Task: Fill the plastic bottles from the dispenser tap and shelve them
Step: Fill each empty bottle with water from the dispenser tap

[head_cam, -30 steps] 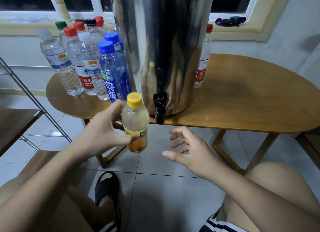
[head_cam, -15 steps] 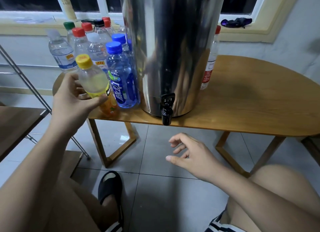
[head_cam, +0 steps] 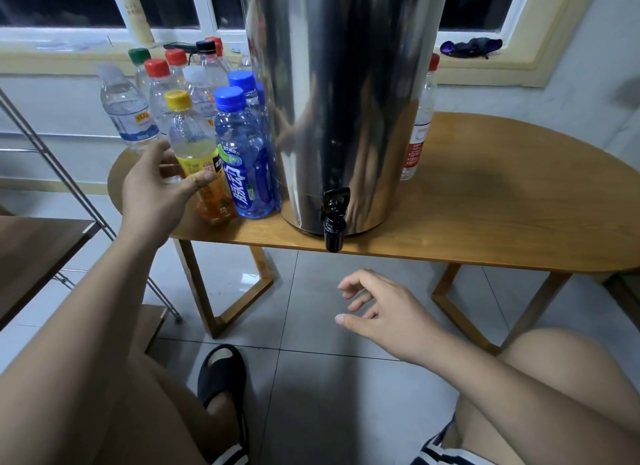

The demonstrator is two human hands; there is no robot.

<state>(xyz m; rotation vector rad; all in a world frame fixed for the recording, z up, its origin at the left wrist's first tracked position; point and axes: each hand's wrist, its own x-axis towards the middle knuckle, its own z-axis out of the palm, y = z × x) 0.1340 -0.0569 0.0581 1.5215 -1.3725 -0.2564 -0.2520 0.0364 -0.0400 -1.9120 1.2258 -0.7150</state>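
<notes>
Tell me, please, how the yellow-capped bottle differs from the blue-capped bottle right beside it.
The yellow-capped bottle is clear with a yellow-orange label; the blue-capped bottle is blue-tinted with a blue label. The left hand holds the yellow-capped bottle, while the blue-capped bottle stands untouched. Both stand upright and capped on the table.

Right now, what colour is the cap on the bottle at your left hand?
Yellow cap on the yellow-labelled bottle, clearest in head view.
</notes>
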